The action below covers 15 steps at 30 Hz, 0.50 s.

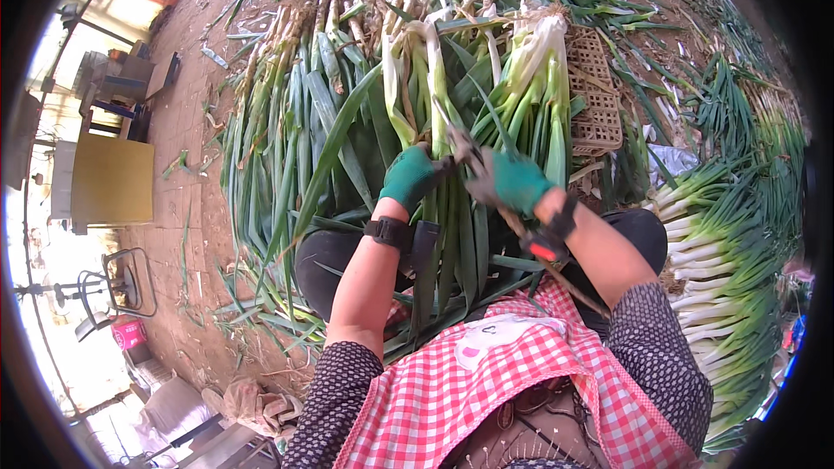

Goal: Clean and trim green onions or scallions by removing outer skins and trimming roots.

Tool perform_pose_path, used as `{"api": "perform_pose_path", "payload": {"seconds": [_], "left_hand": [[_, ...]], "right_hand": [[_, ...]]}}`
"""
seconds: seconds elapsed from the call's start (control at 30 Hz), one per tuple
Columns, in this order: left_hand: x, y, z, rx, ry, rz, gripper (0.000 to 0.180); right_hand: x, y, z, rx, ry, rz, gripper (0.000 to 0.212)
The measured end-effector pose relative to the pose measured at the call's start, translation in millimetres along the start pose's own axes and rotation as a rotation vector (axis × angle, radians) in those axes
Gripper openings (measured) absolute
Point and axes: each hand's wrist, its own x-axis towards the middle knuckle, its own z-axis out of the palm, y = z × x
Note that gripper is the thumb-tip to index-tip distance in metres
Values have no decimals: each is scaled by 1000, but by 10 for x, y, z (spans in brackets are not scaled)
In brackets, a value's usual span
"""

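Green onion stalks (436,87) stretch between and beyond both hands; the left hand (412,176) curls closed around some, the blurred right hand's (511,179) hold unclear.

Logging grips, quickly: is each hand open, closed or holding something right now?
Left hand: closed on green onion stalks.
Right hand: blurred; cannot tell whether it is closed on anything.

Yellow panel (113,179) and pink box (130,335), far left.
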Motion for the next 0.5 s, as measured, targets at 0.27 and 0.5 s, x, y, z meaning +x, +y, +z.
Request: {"api": "perform_pose_path", "payload": {"seconds": [0.27,0.5], "left_hand": [[-272,103,-2,-1055,-139,-82,27],[-30,630,38,-882,-208,193,39]], "right_hand": [[-895,319,152,106,-12,44,49],[-959,521,-93,317,350,48,43]]}}
